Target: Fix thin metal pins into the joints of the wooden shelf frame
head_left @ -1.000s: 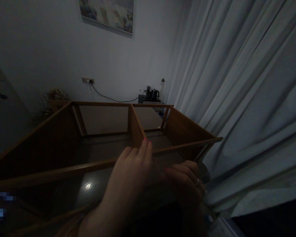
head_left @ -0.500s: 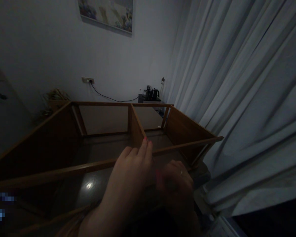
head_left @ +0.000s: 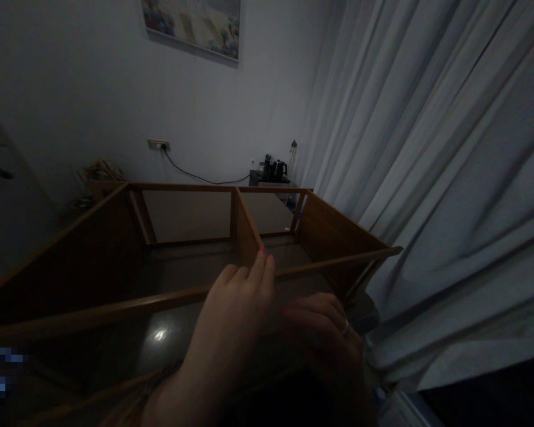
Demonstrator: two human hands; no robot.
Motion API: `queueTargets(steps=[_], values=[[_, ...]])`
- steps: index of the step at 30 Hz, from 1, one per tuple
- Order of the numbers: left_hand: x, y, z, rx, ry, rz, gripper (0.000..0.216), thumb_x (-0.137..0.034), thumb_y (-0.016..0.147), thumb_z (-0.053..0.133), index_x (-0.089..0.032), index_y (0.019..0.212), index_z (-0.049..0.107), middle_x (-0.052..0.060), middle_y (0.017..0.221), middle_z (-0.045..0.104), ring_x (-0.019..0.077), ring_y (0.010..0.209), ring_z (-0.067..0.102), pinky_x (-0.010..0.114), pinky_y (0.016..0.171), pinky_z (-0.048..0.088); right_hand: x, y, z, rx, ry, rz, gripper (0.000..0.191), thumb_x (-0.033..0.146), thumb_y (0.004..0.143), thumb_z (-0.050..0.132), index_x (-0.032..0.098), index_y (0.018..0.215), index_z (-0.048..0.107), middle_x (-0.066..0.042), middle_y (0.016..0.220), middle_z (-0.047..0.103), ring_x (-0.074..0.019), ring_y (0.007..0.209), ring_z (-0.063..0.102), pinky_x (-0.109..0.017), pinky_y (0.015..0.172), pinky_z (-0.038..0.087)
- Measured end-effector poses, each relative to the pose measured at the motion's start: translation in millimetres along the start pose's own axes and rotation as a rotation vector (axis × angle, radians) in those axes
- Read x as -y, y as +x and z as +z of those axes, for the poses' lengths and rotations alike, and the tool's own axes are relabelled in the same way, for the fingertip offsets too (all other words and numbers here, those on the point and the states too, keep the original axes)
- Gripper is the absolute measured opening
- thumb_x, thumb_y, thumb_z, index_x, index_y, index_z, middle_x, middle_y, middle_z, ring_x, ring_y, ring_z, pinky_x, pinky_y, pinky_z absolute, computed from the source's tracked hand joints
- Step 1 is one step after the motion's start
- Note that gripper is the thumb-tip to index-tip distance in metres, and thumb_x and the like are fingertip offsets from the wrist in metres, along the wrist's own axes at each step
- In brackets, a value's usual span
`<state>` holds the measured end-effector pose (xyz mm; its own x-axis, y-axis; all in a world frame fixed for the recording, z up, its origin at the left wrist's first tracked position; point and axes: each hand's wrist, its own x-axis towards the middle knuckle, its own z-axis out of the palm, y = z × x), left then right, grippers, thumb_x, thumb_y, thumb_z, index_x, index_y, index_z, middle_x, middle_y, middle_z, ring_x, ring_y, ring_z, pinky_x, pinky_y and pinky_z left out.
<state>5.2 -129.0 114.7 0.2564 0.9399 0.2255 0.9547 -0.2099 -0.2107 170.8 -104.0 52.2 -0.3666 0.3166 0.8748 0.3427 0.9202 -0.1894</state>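
A brown wooden frame (head_left: 129, 309), divided in two and with no top, stretches across the view. My left hand (head_left: 238, 311) is closed over its near rail, fingertips with red nails resting where the middle divider (head_left: 248, 234) meets that rail. Just right of it and lower, on the near side of the rail, is my right hand (head_left: 324, 326), a ring on one finger. Its fingers are curled together. Shadow and the hand itself hide whatever they may hold.
Pale curtains (head_left: 431, 178) hang close along the right side. Behind the frame, a black kettle (head_left: 279, 169) stands on a small cabinet (head_left: 273, 181). A black cord (head_left: 196, 174) runs along the wall from a socket (head_left: 159, 145). A picture (head_left: 193, 29) hangs above.
My right hand has turned and shifted slightly right and down, and its ring shows in a different place. The left hand and the wooden frame have stayed put.
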Motion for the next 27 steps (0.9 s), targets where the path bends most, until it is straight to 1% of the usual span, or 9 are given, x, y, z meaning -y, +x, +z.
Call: queueTargets(steps=[3,6,9,13,15,18,22,24,27], values=[[0.2,1.6,-2.1,0.031,-0.020,-0.011,0.053,-0.012,0.089,0.057,-0.005,0.142,0.052,0.016,0.147,0.053,0.0253,0.092,0.075,0.037,0.079,0.061,-3.2,0.7,4.4,-0.023,-0.031,-0.029,0.012,0.021,0.095,0.063,0.023,0.107,0.065,-0.001,0.087,0.074,-0.0141,0.079,0.066,-0.027,0.067,0.054],[0.4,3.2,-5.6,0.050,-0.034,-0.011,0.053,-0.011,0.089,0.056,-0.004,0.141,0.052,0.017,0.147,0.052,0.0262,0.096,0.074,0.039,0.083,0.061,-5.0,2.8,10.7,-0.099,-0.110,-0.048,0.004,0.028,0.096,0.064,0.025,0.095,0.065,0.002,0.081,0.073,-0.0146,0.075,0.063,-0.030,0.069,0.050],[0.9,2.6,-7.3,0.054,-0.046,0.005,0.055,-0.013,0.089,0.057,-0.002,0.142,0.050,0.019,0.149,0.048,0.0274,0.099,0.074,0.040,0.084,0.060,-3.4,5.7,18.6,-0.162,-0.135,-0.050,0.014,0.031,0.097,0.061,0.024,0.085,0.062,0.002,0.074,0.070,-0.0145,0.070,0.059,-0.031,0.067,0.046],[2.2,-0.1,-5.2,0.004,-0.045,0.005,0.051,-0.008,0.088,0.053,-0.004,0.139,0.054,0.018,0.147,0.052,0.0255,0.096,0.074,0.038,0.083,0.060,1.7,9.6,30.6,-0.238,-0.035,0.001,0.018,0.023,0.098,0.057,0.023,0.080,0.056,0.003,0.066,0.063,-0.0122,0.062,0.055,-0.027,0.060,0.045],[2.6,-0.4,-3.7,-0.012,-0.042,0.005,0.051,-0.008,0.087,0.054,-0.005,0.138,0.056,0.018,0.145,0.054,0.0255,0.094,0.075,0.038,0.081,0.060,3.5,9.8,35.7,-0.283,0.052,0.088,0.014,0.019,0.097,0.055,0.023,0.083,0.055,0.004,0.066,0.060,-0.0111,0.058,0.055,-0.024,0.055,0.045],[2.4,0.5,-2.4,-0.009,-0.035,0.005,0.053,-0.008,0.086,0.056,-0.004,0.140,0.054,0.018,0.145,0.054,0.0260,0.094,0.075,0.038,0.080,0.061,4.4,5.7,40.0,-0.340,0.120,0.226,0.008,0.018,0.098,0.051,0.023,0.099,0.057,0.004,0.069,0.060,-0.0100,0.055,0.056,-0.022,0.052,0.046],[1.6,1.7,-1.0,0.010,-0.040,-0.006,0.054,-0.009,0.088,0.055,-0.005,0.142,0.052,0.018,0.147,0.052,0.0269,0.098,0.074,0.040,0.083,0.061,1.8,-2.9,38.7,-0.290,0.121,0.306,0.014,0.019,0.100,0.049,0.024,0.111,0.057,0.003,0.076,0.065,-0.0102,0.060,0.060,-0.021,0.055,0.049],[1.4,1.4,0.1,0.016,-0.042,-0.007,0.054,-0.010,0.088,0.055,-0.005,0.142,0.052,0.018,0.147,0.051,0.0269,0.099,0.074,0.039,0.084,0.060,-0.8,-4.5,35.2,-0.257,0.110,0.261,0.013,0.021,0.100,0.050,0.024,0.110,0.058,0.003,0.077,0.065,-0.0111,0.063,0.060,-0.022,0.056,0.049],[1.2,1.0,2.7,-0.005,-0.038,0.002,0.053,-0.011,0.088,0.055,-0.006,0.141,0.053,0.017,0.147,0.052,0.0261,0.097,0.074,0.039,0.083,0.060,-5.6,-3.5,27.8,-0.238,-0.018,0.074,0.010,0.026,0.100,0.054,0.024,0.105,0.061,0.001,0.079,0.065,-0.0134,0.071,0.060,-0.025,0.061,0.050]])
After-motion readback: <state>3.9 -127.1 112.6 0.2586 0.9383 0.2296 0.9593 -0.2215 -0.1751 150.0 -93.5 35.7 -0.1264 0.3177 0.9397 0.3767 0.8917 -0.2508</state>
